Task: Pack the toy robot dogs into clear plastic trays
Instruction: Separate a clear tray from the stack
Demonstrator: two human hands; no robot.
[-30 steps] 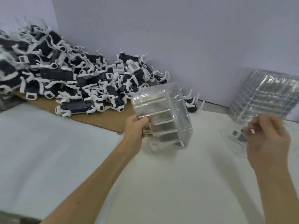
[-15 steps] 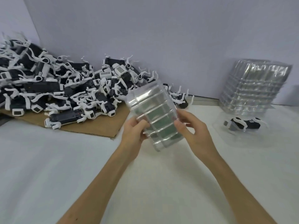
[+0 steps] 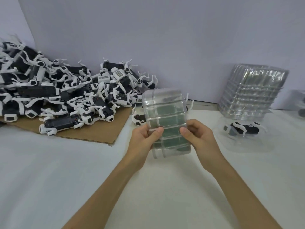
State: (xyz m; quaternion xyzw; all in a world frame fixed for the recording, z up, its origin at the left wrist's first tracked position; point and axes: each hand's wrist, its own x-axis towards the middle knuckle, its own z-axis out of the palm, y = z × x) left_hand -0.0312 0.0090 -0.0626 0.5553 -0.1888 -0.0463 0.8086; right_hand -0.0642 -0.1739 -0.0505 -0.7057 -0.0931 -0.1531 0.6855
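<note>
1. The held trays, a small nested stack of clear plastic, are up off the tabletop in the middle of the view. Their long axis runs away from the person, with the far end tipped up toward the wall.
2. The left hand takes the stack's left long edge and the right hand the right one, both on its nearer half. Each grip is a pinch: thumb on the near face, the other fingers curled behind the plastic and mostly hidden.
3. Likely step: freeing one tray from the nest. That turns on the two grips facing each other across the short axis, so one hand can hold the stack while the other peels a tray off.
4. The pile of toy robot dogs lies to the left and farther off, on a cardboard sheet, nearer the left hand.
5. A loose dog lies just beyond the left hand, partly behind the stack. Its white legs are close to the stack's left edge and could snag there.
6. To the right, nearer the right hand, a packed dog already lies in a single tray. Behind it a tall tray stack stands by the wall, well apart from both hands.
</note>
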